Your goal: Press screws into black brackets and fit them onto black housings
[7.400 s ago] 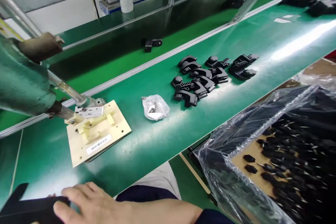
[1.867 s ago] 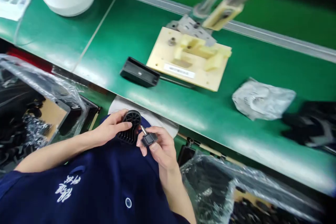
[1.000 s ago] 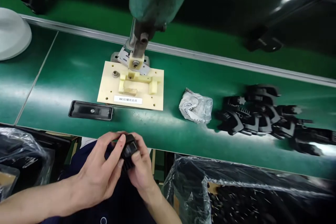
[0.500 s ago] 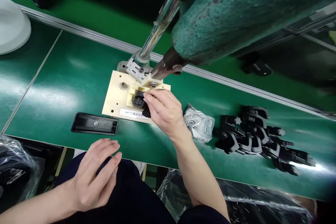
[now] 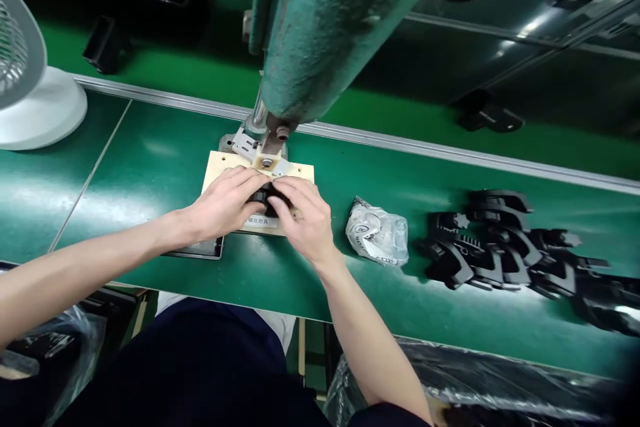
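Observation:
A black plastic part point(image 5: 259, 196) sits in the cream fixture plate point(image 5: 216, 167), under the tip of the green press point(image 5: 320, 33). From the left, my left hand point(image 5: 227, 199) reaches over the plate with its fingers closed on the part. My right hand point(image 5: 306, 217) grips the same part from the right, thumb toward me and fingers on the far side. Both hands cover much of the part and the fixture's nest. A white label point(image 5: 261, 221) shows at the plate's near edge. Partly under my left forearm lies a flat black cover point(image 5: 207, 250).
Right of the plate lies a clear plastic bag point(image 5: 377, 232) with printing. Several black and grey parts point(image 5: 493, 253) are heaped farther right. A white fan base point(image 5: 47, 113) stands at the left. A metal rail point(image 5: 400, 147) runs along the bench's back.
My left hand has moved from the bench's near edge up to the black part. My right hand stays on it. The view has shifted, and the press now appears more upright.

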### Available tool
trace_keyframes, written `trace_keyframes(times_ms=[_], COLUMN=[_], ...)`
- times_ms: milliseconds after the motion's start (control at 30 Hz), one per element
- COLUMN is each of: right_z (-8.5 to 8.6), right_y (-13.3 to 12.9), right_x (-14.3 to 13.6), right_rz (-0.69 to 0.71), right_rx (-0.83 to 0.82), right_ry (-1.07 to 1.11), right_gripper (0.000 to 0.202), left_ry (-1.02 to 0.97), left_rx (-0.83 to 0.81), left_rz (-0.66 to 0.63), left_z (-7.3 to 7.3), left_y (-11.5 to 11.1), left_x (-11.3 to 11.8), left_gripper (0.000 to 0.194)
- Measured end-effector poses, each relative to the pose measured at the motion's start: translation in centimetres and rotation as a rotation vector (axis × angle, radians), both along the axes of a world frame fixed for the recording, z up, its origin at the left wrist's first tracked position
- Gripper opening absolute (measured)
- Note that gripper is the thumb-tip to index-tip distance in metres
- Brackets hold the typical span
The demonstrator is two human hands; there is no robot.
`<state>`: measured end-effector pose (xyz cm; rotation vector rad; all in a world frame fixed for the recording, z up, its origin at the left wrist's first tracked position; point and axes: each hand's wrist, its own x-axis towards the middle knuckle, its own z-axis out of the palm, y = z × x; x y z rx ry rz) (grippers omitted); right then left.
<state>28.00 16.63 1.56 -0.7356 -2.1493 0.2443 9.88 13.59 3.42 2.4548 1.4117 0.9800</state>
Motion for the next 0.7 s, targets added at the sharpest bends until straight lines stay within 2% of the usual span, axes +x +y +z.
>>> trace_keyframes(times_ms=[67,133,233,367,467,567,633,700], right_z=[-0.3,-0.3,0.2,1.1,1.4,1.5,1.3,1.1], right_y=[-0.8,-1.0,-0.5,0.4,0.4,-0.4,-1.3,-2.3], right_x=[0.8,1.5,2.0,1.7,1.1,2.2,4.7,8.5], right_rz=[-0.068,-0.083,-0.041,0.013,0.018,0.018,-0.102,-0.375], right_rx=[-0.033,-0.028,0.005,0.042,0.039,0.030,0.044,0.055], right_ry=[-0.087,-0.158,-0.219,-0.330,-0.357,-0.314,-0.185,-0.053], right_gripper=[0.032,0.038,0.035,0.034,0.034,0.027,0.020,0.013], left_ry=[-0.029,-0.038,0.005,0.163,0.334,0.424,0.361,0.208], left_rx=[0.060,0.137,0.210,0.234,0.219,0.139,0.115,0.127], left_rz=[0.023,0.046,0.068,0.103,0.126,0.119,0.107,0.144], left_z=[-0.4,-0.7,-0.8,-1.0,-0.6,0.7,1.6,1.7], left_y=[0.0,-0.2,-0.5,-0.8,-1.4,-3.4,-6.0,-9.2], left_x=[0.1,0.2,0.2,0.2,0.3,-0.2,-1.5,-3.9], left_gripper=[0.021,0.021,0.022,0.022,0.027,0.026,0.021,0.035])
